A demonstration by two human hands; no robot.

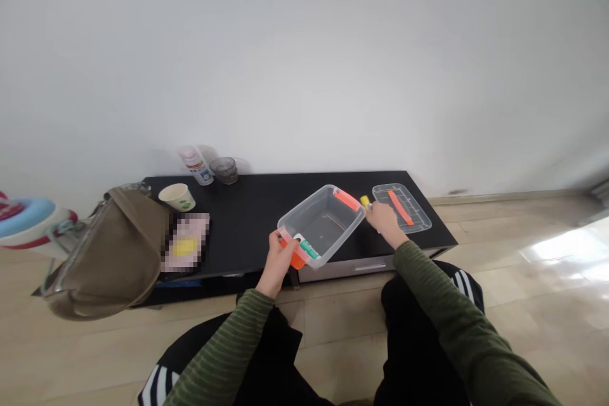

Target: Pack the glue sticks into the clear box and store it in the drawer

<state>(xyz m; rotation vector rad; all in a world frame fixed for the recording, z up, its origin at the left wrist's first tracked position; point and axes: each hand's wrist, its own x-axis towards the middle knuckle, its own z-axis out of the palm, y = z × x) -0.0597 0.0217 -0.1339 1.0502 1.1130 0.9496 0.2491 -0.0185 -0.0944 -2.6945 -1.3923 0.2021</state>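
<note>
My left hand grips a clear plastic storage box at its near left corner, beside an orange latch. The box is lidless and tilted above a black cabinet. Near my left thumb a green-and-white piece shows against the box; whether it is a label or a separate item I cannot tell. Just right of the box, my right hand is closed around a small item with a yellow end, mostly hidden by the fingers. A clear lid with an orange handle lies beyond that hand.
On the black cabinet stand a paper cup, a spray can and a dark glass bowl. A pixelated packet lies beside a brown bag at the left. A wall rises behind.
</note>
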